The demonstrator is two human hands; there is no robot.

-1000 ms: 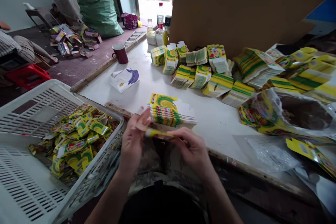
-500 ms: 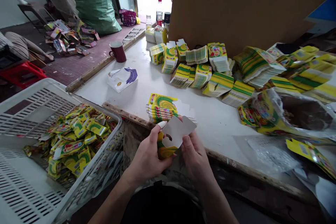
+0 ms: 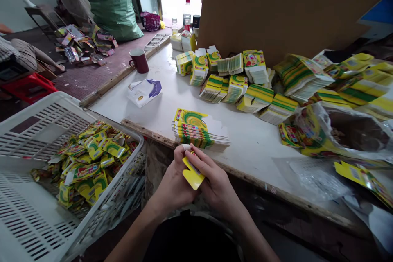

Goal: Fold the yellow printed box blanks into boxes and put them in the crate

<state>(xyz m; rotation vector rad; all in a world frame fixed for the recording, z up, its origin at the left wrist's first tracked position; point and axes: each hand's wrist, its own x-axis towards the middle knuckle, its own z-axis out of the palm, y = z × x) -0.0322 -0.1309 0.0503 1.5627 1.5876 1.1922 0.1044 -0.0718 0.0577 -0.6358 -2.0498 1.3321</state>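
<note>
Between my two hands is a small yellow printed carton (image 3: 194,175), with a rounded flap sticking out toward me. My left hand (image 3: 173,180) wraps around its left side, a white covering on one fingertip. The fingers of my right hand (image 3: 216,178) press along its right side and top. Most of the carton is hidden by my fingers. Just beyond my hands, a fanned stack of flat yellow-and-green cartons (image 3: 196,127) lies on the white table (image 3: 254,147) near its front edge.
To the left, a white plastic basket (image 3: 58,102) holds many yellow packets (image 3: 89,163). Bundles of flat cartons (image 3: 227,86) line the table's back. A tissue pack (image 3: 144,92), a maroon mug (image 3: 139,60) and an open plastic bag (image 3: 337,131) also stand there. Another person's legs (image 3: 33,55) show far left.
The carton has turned over in my hands, from its white inside facing up to its yellow printed side. My right hand has moved left, in against my left hand.
</note>
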